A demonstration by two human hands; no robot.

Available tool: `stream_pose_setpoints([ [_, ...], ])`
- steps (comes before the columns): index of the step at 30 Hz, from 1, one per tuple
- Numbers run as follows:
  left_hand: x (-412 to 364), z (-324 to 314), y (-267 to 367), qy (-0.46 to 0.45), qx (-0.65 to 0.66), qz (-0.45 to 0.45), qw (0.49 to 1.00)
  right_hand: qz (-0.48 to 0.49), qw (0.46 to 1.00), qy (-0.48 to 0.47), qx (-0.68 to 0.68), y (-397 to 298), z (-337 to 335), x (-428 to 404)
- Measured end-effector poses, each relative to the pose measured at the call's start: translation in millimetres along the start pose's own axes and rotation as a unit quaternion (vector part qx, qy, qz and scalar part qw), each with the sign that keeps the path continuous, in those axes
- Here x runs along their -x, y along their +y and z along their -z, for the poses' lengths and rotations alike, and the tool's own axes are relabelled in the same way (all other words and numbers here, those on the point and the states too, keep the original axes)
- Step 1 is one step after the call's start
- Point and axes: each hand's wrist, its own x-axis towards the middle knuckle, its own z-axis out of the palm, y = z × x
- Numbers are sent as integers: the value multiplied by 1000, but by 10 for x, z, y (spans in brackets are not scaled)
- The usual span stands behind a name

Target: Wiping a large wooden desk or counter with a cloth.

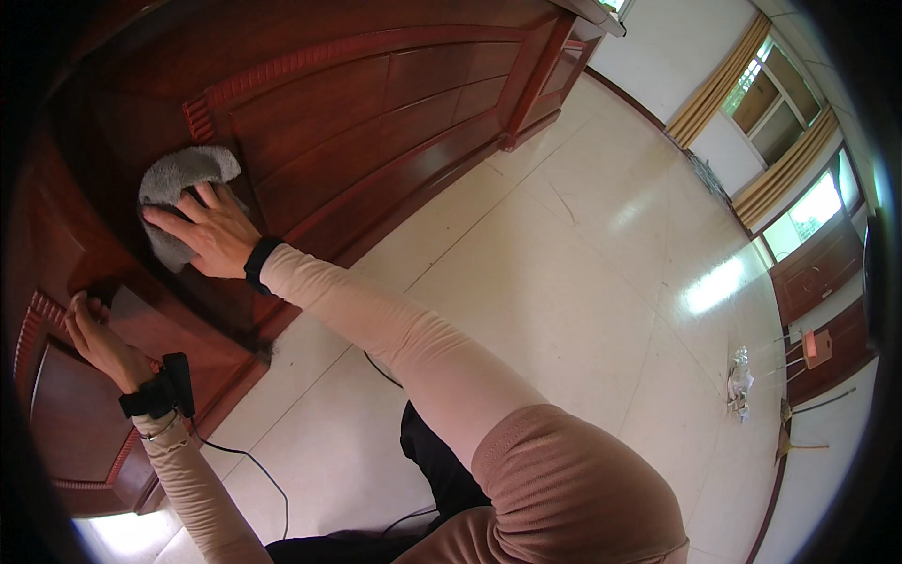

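My right hand [218, 233], fingers spread, presses a grey plush cloth [176, 176] against the dark red wooden front of a large panelled desk [331, 106]. The cloth lies near the inner corner, beside a ribbed moulding [199, 121]. Lower left, my left hand [106, 345] has curled fingers near the edge of a projecting wooden section [81, 416]. Its fingertips are partly in shadow, and whether they touch the wood is unclear. Each wrist wears a black band, and a small black device hangs at the left one.
Pale floor tiles [535, 261] stretch to the right. A black cable [264, 472] trails from my left wrist. Farther off are crumpled shiny material [738, 384], a chair [814, 349], a broom [789, 445], yellow curtains [719, 77] and a brown door [817, 271].
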Motion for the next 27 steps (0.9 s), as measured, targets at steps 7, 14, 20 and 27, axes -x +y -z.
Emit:
stream_pose_setpoints([
  [7, -2, 20, -16, -8, -3, -8, 1000, -48, 994, 70, -72, -53, 150, -288],
  [14, 4, 5, 1, -9, 1, -15, 1000, -67, 989, 120, -62, -123, 117, -347],
  [20, 86, -57, 113, 6, -22, -28, 999, -34, 999, 35, -25, -44, -18, -131],
  [27, 70, -48, 109, 4, -2, -21, 1000, 9, 999, 31, 43, 85, -204, 148],
])
